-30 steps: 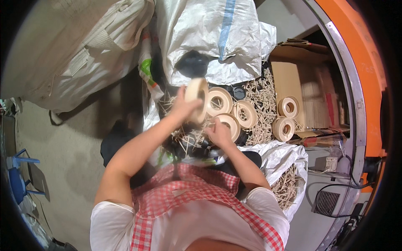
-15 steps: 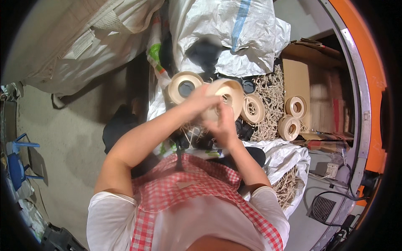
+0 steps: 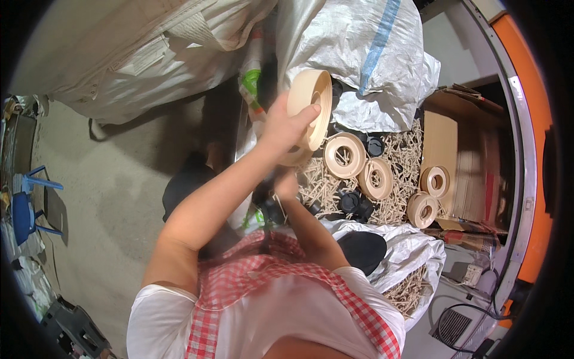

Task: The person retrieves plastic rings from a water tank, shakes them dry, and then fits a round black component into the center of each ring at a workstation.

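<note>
My left hand [image 3: 283,124] grips a beige plastic ring [image 3: 310,90] by its rim, thumb over the inner edge. The ring is tilted on its side, raised in front of the white sack. Just beneath that hand, part of another beige ring [image 3: 294,158] shows. My right hand [image 3: 286,184] is lower, under my left wrist and close to black plastic parts [image 3: 274,210]; its fingers are hidden. Two more beige rings, one flat ring [image 3: 345,155] and a tilted one [image 3: 376,178], rest on a heap of thin beige sticks [image 3: 320,186].
An open cardboard box [image 3: 439,134] stands at the right, with two beige rings [image 3: 422,210] near it. Behind lies a large white sack [image 3: 353,54]. Nearer me, a white bag [image 3: 412,239] holds more sticks. A blue stool [image 3: 27,209] is at far left.
The ring between both hands now appears laid on the sticks. My left hand has raised another ring, and my right hand has drawn back to the left. The view has shifted.
</note>
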A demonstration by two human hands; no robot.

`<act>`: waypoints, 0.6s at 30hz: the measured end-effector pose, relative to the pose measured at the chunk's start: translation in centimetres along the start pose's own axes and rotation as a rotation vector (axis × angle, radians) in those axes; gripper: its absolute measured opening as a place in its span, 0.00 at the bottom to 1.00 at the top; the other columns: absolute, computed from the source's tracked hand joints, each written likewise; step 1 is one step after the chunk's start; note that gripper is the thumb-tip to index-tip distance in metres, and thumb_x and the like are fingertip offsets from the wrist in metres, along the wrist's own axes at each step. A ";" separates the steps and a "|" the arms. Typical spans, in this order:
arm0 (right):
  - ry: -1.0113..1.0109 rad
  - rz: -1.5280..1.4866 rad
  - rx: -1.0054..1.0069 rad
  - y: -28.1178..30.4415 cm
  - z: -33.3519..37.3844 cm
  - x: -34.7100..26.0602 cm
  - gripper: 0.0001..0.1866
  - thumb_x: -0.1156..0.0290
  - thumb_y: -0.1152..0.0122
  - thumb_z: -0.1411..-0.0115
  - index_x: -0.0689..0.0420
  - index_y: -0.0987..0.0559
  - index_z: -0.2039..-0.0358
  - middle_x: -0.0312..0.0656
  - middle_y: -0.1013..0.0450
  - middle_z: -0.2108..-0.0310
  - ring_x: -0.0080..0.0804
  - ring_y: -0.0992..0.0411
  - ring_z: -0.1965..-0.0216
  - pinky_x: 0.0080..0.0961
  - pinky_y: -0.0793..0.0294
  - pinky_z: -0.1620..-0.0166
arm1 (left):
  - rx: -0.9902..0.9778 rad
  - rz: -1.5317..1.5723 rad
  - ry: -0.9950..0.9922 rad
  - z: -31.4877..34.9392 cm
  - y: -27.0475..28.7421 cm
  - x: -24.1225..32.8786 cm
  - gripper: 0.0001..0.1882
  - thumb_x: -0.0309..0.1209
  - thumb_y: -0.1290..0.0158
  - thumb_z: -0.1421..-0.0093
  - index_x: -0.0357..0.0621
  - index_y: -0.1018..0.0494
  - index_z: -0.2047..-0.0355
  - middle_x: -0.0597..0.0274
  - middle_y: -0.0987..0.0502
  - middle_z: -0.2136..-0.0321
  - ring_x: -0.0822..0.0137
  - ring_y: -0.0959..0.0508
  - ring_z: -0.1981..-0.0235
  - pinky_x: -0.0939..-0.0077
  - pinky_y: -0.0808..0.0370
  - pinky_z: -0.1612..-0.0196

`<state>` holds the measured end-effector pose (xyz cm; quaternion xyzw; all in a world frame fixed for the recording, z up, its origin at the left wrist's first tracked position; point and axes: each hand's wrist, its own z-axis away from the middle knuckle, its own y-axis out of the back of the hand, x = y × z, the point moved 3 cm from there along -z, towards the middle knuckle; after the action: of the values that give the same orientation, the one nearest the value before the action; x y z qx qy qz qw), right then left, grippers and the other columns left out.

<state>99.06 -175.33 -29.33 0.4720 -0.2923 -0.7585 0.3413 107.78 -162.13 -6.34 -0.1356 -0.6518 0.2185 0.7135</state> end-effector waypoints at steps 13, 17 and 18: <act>0.289 -0.966 0.338 15.6 2.4 -2.1 0.13 0.72 0.53 0.36 0.62 0.29 0.53 0.43 0.30 0.54 0.27 0.32 0.53 0.21 0.33 0.50 | -0.404 -0.205 0.382 5.2 -3.3 -6.0 0.26 0.32 0.41 0.51 0.35 0.31 0.52 0.56 0.24 0.62 0.70 0.24 0.63 0.77 0.27 0.60; 0.045 -1.136 -0.008 17.4 4.0 -4.0 0.21 0.71 0.49 0.38 0.62 0.37 0.45 0.47 0.33 0.50 0.32 0.33 0.50 0.26 0.32 0.50 | -0.425 -0.470 0.211 5.4 -3.0 -4.7 0.27 0.33 0.41 0.51 0.35 0.31 0.52 0.57 0.24 0.62 0.70 0.24 0.62 0.76 0.27 0.59; -0.050 -1.259 -0.145 17.4 4.2 -3.9 0.24 0.72 0.47 0.40 0.62 0.39 0.44 0.48 0.34 0.49 0.33 0.33 0.49 0.27 0.32 0.50 | -0.466 -0.592 0.109 5.7 -3.3 -4.3 0.27 0.34 0.42 0.51 0.35 0.31 0.51 0.57 0.24 0.61 0.69 0.24 0.62 0.76 0.27 0.59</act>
<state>100.69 -182.10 -12.36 0.5115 0.0853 -0.8425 -0.1459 102.33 -167.58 -7.87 -0.1115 -0.6561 -0.1589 0.7292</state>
